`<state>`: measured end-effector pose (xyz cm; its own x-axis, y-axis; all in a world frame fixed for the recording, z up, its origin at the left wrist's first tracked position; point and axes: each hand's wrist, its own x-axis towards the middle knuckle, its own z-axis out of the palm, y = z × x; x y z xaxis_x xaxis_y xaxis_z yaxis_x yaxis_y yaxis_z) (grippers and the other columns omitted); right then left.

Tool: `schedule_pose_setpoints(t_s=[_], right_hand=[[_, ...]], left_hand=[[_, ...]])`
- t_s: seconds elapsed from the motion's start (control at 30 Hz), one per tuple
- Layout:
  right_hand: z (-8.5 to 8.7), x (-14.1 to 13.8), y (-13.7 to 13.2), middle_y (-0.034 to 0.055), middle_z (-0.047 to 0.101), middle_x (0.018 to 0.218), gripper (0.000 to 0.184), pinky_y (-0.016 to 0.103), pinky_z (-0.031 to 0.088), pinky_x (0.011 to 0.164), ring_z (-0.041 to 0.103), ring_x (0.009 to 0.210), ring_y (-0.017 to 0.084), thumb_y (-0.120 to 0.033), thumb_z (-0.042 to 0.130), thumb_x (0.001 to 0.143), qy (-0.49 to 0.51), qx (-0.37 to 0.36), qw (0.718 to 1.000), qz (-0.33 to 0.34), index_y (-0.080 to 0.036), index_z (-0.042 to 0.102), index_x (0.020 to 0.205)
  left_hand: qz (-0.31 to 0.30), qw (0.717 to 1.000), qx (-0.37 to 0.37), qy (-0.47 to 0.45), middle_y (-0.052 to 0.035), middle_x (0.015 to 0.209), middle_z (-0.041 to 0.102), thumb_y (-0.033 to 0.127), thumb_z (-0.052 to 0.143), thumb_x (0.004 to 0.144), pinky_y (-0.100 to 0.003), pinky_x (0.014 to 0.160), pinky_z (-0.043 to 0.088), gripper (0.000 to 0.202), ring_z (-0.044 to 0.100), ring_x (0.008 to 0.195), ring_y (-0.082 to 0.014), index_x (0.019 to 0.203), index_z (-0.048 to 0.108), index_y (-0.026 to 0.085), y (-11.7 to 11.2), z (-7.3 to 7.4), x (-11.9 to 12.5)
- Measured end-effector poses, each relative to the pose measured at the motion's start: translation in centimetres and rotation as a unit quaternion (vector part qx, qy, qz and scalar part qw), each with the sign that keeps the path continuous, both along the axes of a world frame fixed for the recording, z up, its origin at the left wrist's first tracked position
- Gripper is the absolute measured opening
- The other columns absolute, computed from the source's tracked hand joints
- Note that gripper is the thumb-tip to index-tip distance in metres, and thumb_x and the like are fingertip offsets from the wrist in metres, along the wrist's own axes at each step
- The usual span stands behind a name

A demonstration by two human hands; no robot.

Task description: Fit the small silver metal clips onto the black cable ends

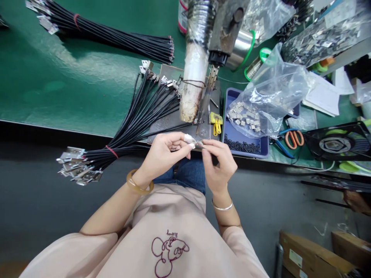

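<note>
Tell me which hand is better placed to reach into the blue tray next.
Likely the right hand: it's nearer the tray, which lies on that side. The left hand is farther off, beside the black cables. Both seem to pinch a small piece, though.

Bright light, seemingly from overhead, left glare on the table (pixel 72 63) and glints on the plastic bag (pixel 278 87), while the floor (pixel 261 200) lay dimmer and the small part (pixel 198 144) between the fingers (pixel 216 145) looked blurred.
</note>
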<state>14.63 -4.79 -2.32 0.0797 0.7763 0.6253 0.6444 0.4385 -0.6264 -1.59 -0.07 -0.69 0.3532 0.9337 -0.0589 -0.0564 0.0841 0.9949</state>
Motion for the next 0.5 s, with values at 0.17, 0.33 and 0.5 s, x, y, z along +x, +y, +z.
schedule_pose_setpoints(t_s=[0.17, 0.33, 0.5], right_hand=[[0.63, 0.3, 0.01, 0.0032, 0.076, 0.102, 0.018, 0.035, 0.065, 0.081, 0.075, 0.094, 0.017, -0.009, 0.061, 0.091, 0.053, 0.032, 0.998, 0.005, -0.024, 0.065, 0.1], [0.51, -0.2, -0.16, 0.0012, 0.077, 0.097, 0.017, 0.032, 0.065, 0.076, 0.075, 0.087, 0.016, -0.01, 0.067, 0.088, 0.006, 0.051, 0.999, 0.013, -0.025, 0.065, 0.096], [0.28, 0.09, -0.22, 0.004, 0.076, 0.099, 0.008, 0.035, 0.065, 0.076, 0.076, 0.091, 0.018, -0.017, 0.061, 0.093, 0.068, -0.014, 0.997, -0.027, -0.024, 0.061, 0.096]], left_hand=[[0.04, 0.999, 0.028, 0.025, 0.0029, 0.056, 0.054, 0.018, 0.067, 0.076, -0.018, 0.049, 0.035, 0.008, 0.046, 0.05, -0.0058, 0.07, 0.065, 0.013, -0.18, 0.08, 0.58], [0.046, 0.998, 0.035, 0.032, 0.0032, 0.057, 0.052, 0.018, 0.065, 0.075, -0.017, 0.049, 0.034, 0.007, 0.045, 0.051, -0.0062, 0.069, 0.063, 0.014, -0.22, 0.02, 0.88], [0.052, 0.998, 0.027, 0.029, 0.0003, 0.059, 0.06, 0.023, 0.065, 0.075, -0.019, 0.055, 0.043, 0.013, 0.053, 0.055, -0.009, 0.068, 0.066, 0.013, -0.1, 0.12, 0.78]])
